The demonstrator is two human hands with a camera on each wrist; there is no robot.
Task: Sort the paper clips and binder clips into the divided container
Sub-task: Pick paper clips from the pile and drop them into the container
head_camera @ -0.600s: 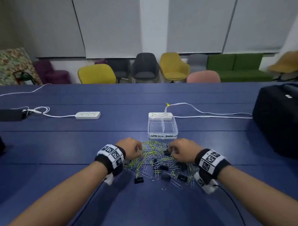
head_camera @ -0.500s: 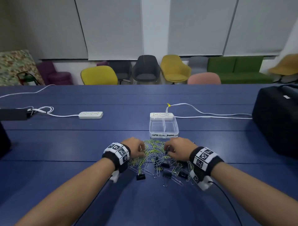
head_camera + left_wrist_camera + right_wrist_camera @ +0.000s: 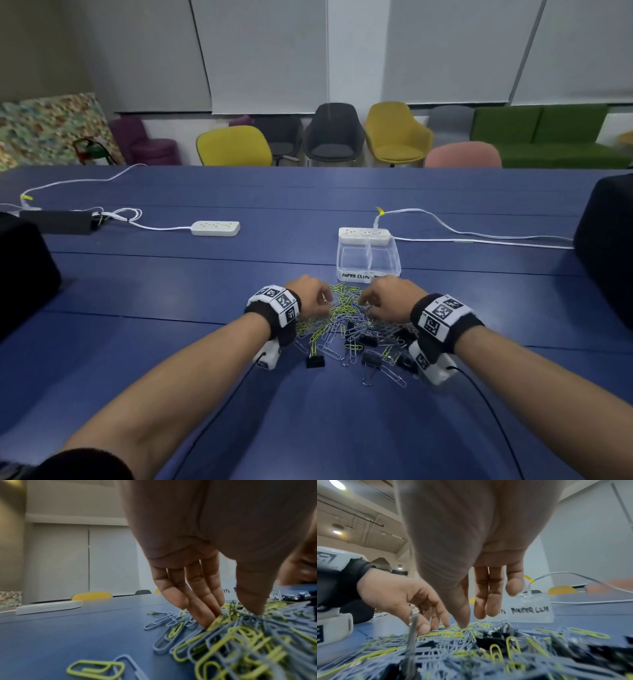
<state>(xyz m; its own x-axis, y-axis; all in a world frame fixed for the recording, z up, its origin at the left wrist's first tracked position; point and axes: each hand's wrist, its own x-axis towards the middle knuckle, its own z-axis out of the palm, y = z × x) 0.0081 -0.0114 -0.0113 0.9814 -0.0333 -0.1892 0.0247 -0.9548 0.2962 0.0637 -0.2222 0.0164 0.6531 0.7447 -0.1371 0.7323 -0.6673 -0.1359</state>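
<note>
Left fingers (image 3: 202,609) dip into the paper clips (image 3: 337,317) with thumb opposed; right hand (image 3: 471,585) hangs loose, empty. Clips look light, springy, prone to tangling — best pinched singly. The container (image 3: 368,270) stands just beyond.

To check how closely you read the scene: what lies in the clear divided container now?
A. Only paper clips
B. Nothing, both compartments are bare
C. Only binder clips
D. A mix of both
B: in the head view both compartments of the divided container look bare, while the paper clips and binder clips lie piled on the table.
</note>
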